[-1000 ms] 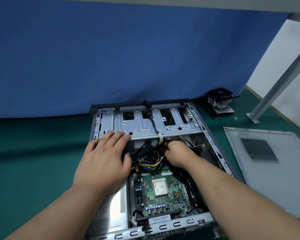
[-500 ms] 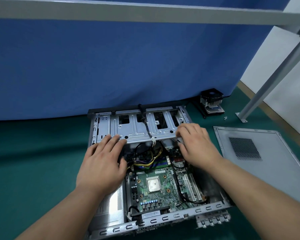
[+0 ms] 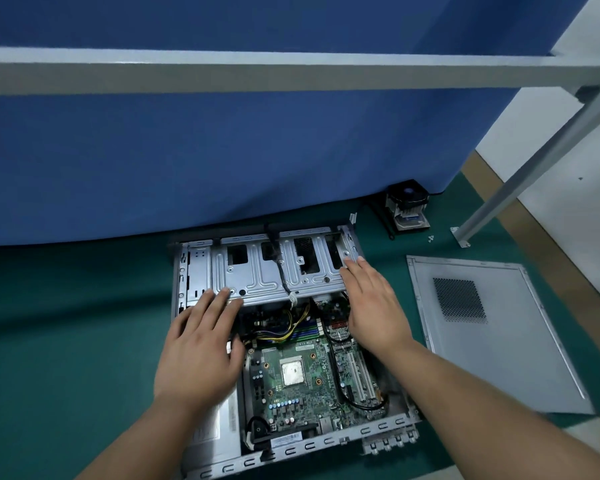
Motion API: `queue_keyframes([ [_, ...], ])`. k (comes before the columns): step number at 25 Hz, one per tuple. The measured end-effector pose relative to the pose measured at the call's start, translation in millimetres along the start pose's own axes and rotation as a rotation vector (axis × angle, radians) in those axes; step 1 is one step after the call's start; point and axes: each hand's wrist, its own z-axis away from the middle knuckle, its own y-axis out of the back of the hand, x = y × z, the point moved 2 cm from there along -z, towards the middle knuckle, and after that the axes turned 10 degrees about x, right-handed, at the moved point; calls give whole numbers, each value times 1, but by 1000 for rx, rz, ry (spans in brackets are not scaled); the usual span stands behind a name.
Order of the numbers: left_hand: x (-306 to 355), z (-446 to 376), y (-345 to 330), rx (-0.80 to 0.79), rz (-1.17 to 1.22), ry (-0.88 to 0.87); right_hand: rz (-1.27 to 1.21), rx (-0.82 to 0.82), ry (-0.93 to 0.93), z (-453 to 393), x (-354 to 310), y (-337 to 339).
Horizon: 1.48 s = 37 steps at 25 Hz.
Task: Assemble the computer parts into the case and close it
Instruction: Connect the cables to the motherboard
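Our left hand (image 3: 201,344) lies flat with fingers straight and spread, its fingertips resting on the near edge of the metal drive cage (image 3: 274,271), its palm over the left side of the open computer case (image 3: 291,452). Our right hand (image 3: 374,306) is likewise flat and wide, fingers extended, pressing on the right end of the same drive cage; neither hand grips anything.

Between the two hands, just below the cage edge, a bundle of yellow and black power cables (image 3: 291,327) curves down toward the motherboard (image 3: 309,382). The bare CPU (image 3: 292,373) sits in its socket on the board, nearer than both hands and closer to our left palm. A black cable (image 3: 355,403) loops past the expansion slots under our right forearm. Another black cable (image 3: 280,271) runs over the top of the drive cage between our fingertips.

To the right of our right hand, well apart from it, the grey side panel (image 3: 492,334) with its mesh vent lies flat on the green desk (image 3: 66,341). Beyond our right hand, near the blue curtain (image 3: 222,150), stands the CPU cooler fan (image 3: 407,206), with a few small screws (image 3: 430,239) just beside it.
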Motion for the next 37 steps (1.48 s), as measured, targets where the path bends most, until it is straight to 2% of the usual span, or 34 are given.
queue_keyframes([
  [6, -2, -17, 2, -23, 57, 42, -82, -81, -53, -5, 0, 7],
  [10, 9, -58, 1, -109, -90, -47, -128, -98, -72, -6, 0, 12],
  [14, 15, -73, -5, -176, -196, -50, -140, -64, -64, -7, 2, 11],
  [21, 22, -76, 1, -224, -242, -102, -215, -80, -69, -3, 7, 13],
  [31, 30, -56, 5, -230, -209, -157, -85, -125, -29, 18, 14, 19],
  [33, 30, -65, 10, -219, -146, -119, -56, -110, -40, 2, 13, 22],
  [37, 44, -100, 9, -179, 116, 139, -63, -52, -117, -20, 5, 15],
])
